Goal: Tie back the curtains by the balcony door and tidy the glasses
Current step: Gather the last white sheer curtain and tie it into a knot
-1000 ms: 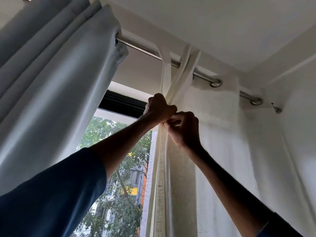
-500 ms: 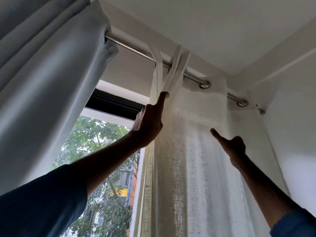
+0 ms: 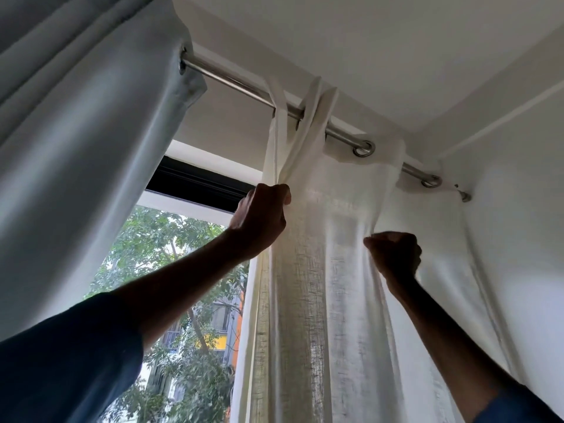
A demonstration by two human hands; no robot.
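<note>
The cream sheer linen curtain (image 3: 329, 300) hung from the round steel rod (image 3: 238, 83), toward its right end. The left hand (image 3: 262, 215) grasped its gathered leading edge just below the rod. The right hand (image 3: 393, 254) grasped a fold farther right.

Looking up at white ceiling (image 3: 396, 41), plain white wall (image 3: 525, 239) at right. Lower left, window (image 3: 171, 254) with black top frame (image 3: 198, 181) under white lintel (image 3: 213, 154). Bright daylight through glass. Outside: green trees (image 3: 146, 239), building (image 3: 219, 340) with yellow and orange patches behind. Dimmer indoors.
</note>
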